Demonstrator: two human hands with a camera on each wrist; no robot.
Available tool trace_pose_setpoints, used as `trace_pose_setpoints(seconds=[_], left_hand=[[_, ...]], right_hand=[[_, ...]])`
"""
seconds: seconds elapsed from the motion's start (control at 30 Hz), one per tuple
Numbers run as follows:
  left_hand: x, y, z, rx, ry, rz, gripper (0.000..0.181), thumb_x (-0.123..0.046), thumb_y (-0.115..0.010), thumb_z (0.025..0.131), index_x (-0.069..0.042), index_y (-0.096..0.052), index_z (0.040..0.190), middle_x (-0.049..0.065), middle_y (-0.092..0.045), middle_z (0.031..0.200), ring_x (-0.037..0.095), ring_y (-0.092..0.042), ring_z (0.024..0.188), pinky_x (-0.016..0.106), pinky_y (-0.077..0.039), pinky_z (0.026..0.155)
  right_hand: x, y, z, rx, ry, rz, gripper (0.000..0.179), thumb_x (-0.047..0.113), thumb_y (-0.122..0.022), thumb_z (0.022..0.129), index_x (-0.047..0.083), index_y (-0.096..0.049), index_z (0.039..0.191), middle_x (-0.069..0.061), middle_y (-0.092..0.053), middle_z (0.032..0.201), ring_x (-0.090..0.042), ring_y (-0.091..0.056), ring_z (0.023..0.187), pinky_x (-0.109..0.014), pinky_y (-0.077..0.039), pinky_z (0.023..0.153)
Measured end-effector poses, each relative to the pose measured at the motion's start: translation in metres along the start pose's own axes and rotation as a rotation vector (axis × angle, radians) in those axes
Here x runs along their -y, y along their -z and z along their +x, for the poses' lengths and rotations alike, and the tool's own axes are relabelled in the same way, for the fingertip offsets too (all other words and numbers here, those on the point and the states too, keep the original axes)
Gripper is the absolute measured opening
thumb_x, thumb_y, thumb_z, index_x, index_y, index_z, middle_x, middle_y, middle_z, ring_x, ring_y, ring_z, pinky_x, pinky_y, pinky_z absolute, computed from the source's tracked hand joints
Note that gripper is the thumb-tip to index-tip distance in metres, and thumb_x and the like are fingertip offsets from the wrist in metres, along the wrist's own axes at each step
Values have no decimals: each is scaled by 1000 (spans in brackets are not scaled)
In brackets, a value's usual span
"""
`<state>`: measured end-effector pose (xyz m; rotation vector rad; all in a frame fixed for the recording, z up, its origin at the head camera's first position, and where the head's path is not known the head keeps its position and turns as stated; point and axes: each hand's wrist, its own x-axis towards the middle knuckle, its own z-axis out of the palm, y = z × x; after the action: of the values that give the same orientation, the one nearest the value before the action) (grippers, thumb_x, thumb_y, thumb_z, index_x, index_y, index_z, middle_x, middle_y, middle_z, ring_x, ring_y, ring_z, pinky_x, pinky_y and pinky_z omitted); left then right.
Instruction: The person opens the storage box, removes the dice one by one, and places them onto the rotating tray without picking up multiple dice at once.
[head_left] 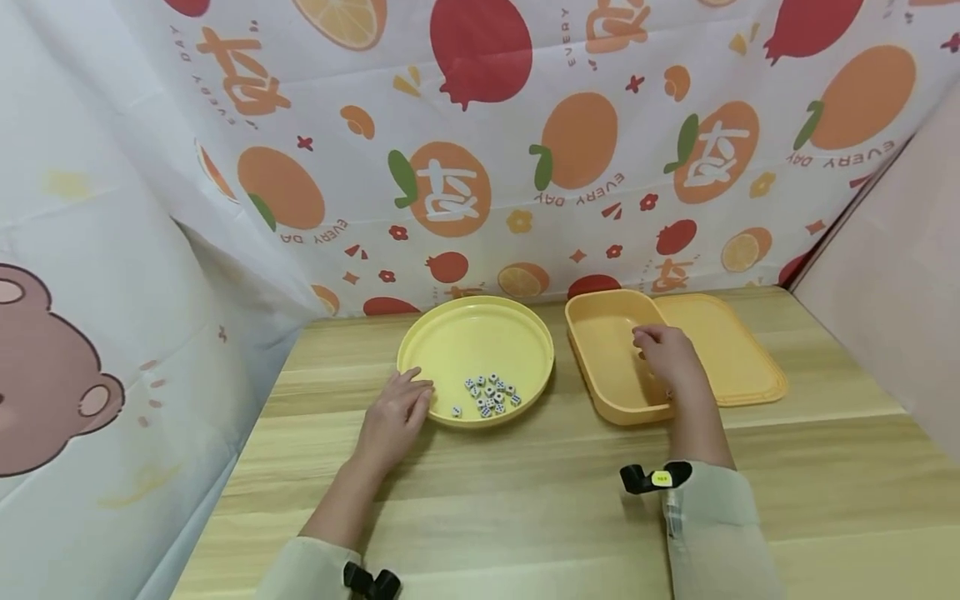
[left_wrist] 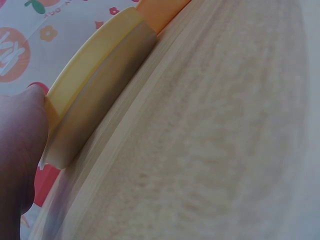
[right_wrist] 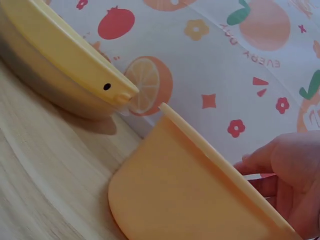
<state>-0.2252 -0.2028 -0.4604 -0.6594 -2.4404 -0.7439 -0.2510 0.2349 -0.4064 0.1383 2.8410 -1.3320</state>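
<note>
Several small white dice with dark pips (head_left: 491, 395) lie in the near part of a round yellow tray (head_left: 476, 321). At the tray's left rim, my left hand (head_left: 390, 417) rests with its fingers reaching over the edge. The left wrist view shows the tray (left_wrist: 95, 75) from the side, with the hand (left_wrist: 22, 135) against it. My right hand (head_left: 671, 354) is over an orange-yellow box (head_left: 592, 367), fingers bent and fingertips apart, with nothing showing between them. In the right wrist view, the box wall (right_wrist: 185, 185) partly hides the fingers (right_wrist: 257, 160).
A flat lid (head_left: 738, 358) of matching colour lies right of the box, partly behind the right forearm. Tray, box and lid stand toward the back of a wood-grain table (head_left: 525, 508). A fruit-print curtain (head_left: 517, 233) hangs behind, and a pale curtain (head_left: 112, 275) at left.
</note>
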Motion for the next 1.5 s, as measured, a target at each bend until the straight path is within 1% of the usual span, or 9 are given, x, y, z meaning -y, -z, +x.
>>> trace_pose_setpoints(seconds=[0.13, 0.3, 0.43, 0.53, 0.83, 1.03, 1.2, 1.33, 1.5], left_hand=[[2, 0, 0, 4, 3, 1, 21, -13, -60, 97, -1, -76, 98, 8, -74, 109, 30, -58, 126, 52, -36, 116], [5, 0, 2, -24, -2, 0, 20, -11, -60, 96, 0, -76, 98, 9, -74, 108, 30, -58, 125, 52, -36, 116], [6, -4, 4, -33, -19, -5, 19, -11, -61, 95, 1, -76, 98, 10, -74, 108, 31, -59, 125, 53, -37, 115], [6, -8, 6, -24, -31, -9, 20, -11, -61, 95, 1, -76, 98, 10, -74, 108, 31, -59, 125, 55, -38, 114], [4, -7, 7, -10, -15, -7, 20, -11, -60, 96, 1, -76, 98, 11, -74, 108, 30, -58, 126, 53, -37, 115], [5, -7, 7, -9, -15, -2, 21, -11, -60, 96, 1, -76, 99, 10, -74, 108, 31, -58, 125, 53, -37, 116], [3, -4, 8, -7, -13, -7, 22, -12, -58, 97, 0, -76, 99, 10, -74, 108, 29, -58, 126, 50, -36, 117], [3, -4, 8, -5, -11, -9, 21, -11, -58, 97, 0, -76, 98, 11, -75, 108, 29, -58, 126, 50, -36, 117], [4, -4, 6, 3, -4, -6, 22, -12, -59, 97, 0, -76, 97, 10, -75, 107, 29, -58, 126, 51, -37, 116]], right_hand=[[3, 5, 1, 89, -46, 39, 55, 39, -33, 107, -2, -49, 140, -25, -60, 129, -38, -60, 115, -34, -57, 79], [10, 14, -1, 163, -62, -23, 68, 52, -26, 104, -1, -46, 142, -26, -54, 136, -40, -52, 124, -50, -50, 98], [10, 16, -4, 294, -67, -123, 65, 52, -35, 103, 0, -47, 143, -23, -51, 140, -37, -47, 125, -57, -41, 107], [8, 13, -5, 358, -63, -197, 61, 49, -42, 102, 2, -50, 141, -20, -56, 128, -33, -49, 115, -50, -46, 98], [1, -2, 1, 326, -39, -214, 38, 38, -54, 99, 4, -65, 110, -9, -58, 80, -20, -53, 70, -28, -44, 61], [8, -8, 4, 307, 62, -123, 33, 31, -55, 100, 6, -65, 120, -16, -64, 105, -27, -61, 84, -36, -56, 74], [11, -5, 0, 263, -45, -270, 40, 29, -70, 89, 8, -63, 123, -18, -61, 118, -30, -57, 101, -40, -51, 83], [11, -10, -1, 360, -50, -346, 44, 19, -78, 78, 9, -64, 118, -16, -61, 116, -28, -56, 94, -33, -50, 73], [16, -20, -3, 409, -1, -378, 32, 1, -69, 73, 12, -68, 104, -10, -59, 96, -25, -53, 82, -27, -42, 59]])
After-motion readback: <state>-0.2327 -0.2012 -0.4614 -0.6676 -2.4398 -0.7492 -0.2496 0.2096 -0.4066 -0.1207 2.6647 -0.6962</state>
